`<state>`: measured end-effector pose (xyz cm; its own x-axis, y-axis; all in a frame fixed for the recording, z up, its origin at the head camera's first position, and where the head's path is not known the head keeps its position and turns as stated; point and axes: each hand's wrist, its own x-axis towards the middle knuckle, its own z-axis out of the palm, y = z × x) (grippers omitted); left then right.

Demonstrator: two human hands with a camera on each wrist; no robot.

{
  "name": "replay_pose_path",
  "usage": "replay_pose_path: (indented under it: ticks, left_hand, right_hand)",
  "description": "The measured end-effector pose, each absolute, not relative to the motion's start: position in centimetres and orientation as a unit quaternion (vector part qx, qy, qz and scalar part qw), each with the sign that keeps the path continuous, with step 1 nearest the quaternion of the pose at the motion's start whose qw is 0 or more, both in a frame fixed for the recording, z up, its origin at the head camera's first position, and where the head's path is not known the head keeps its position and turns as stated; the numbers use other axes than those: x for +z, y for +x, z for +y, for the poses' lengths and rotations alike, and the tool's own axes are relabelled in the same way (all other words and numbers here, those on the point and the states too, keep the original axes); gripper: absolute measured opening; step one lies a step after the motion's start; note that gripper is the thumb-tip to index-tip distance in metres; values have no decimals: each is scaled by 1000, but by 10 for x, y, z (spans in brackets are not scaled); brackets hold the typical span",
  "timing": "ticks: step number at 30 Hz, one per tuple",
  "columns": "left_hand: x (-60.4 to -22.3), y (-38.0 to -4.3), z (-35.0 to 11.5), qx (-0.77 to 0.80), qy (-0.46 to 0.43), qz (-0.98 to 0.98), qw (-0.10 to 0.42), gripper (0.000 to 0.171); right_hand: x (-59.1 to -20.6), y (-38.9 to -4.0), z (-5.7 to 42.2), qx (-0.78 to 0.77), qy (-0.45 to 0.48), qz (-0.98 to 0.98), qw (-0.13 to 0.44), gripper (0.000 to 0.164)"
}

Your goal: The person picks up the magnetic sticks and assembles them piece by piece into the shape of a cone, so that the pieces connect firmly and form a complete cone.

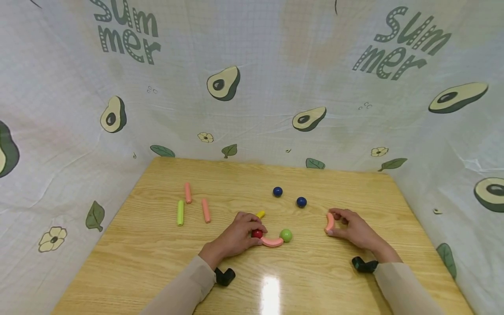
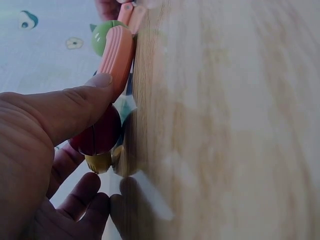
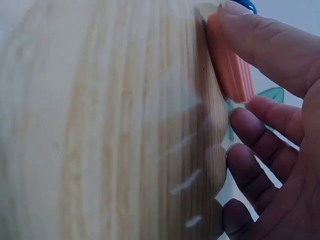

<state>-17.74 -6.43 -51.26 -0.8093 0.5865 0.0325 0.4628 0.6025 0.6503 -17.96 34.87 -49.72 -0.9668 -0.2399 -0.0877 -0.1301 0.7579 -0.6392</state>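
Right hand (image 1: 356,230) pinching curved coral piece (image 1: 330,222) lying at its left, long axis running near-to-far; left hand (image 1: 239,233) gripping red ball (image 1: 257,234), well apart.

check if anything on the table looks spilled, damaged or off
Nothing stands out as spilled or off. The red ball, green ball, the curved pink stick between them and a second stick in the right grip show no obvious damage; the bright patch on the table looks like glare.
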Motion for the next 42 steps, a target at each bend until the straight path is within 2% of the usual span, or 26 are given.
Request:
replay_pose_path:
  ticks: [13, 28, 42]
  left_hand:
    - [-512, -177, -64, 332, 295, 892, 90, 22]
    - [-512, -177, -64, 334, 293, 891, 91, 22]
    - [-513, -177, -63, 328, 297, 893, 84, 22]
  right_hand:
    - [-506, -176, 346, -328, -73, 940, 53, 81]
    - [-506, -173, 339, -328, -64, 941, 48, 78]
    - [-503, -170, 288, -348, -114, 929, 58, 70]
